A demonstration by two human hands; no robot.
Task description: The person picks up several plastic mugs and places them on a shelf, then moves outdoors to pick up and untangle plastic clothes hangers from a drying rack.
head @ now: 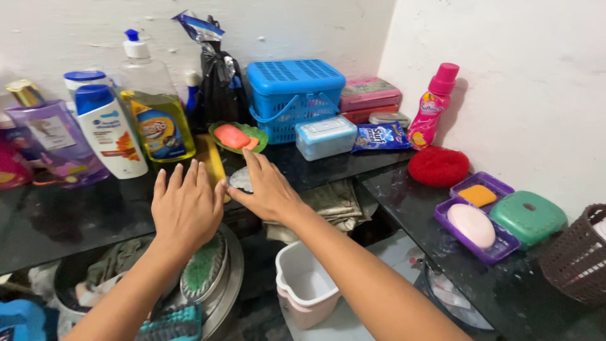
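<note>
My left hand (187, 205) lies flat with fingers spread at the front edge of the dark shelf (69, 218), over a yellow flat item (212, 159) that shows beyond the fingertips. My right hand (268, 188) is beside it, fingers curled onto a small grey-white object (240, 179) on the shelf edge. Whether that object is gripped or only touched is unclear. Just behind both hands sits a green soap dish (257, 134) with an orange-red soap bar (231, 136).
Bottles line the back: a white shampoo bottle (111, 132), a yellow liquid bottle (156, 110), a purple bottle (50, 136). A blue basket (293, 91), pink bottle (433, 107), red scrubber (438, 167), purple soap tray (473, 224) and green case (528, 216) stand right. A white tub (304, 287) sits below.
</note>
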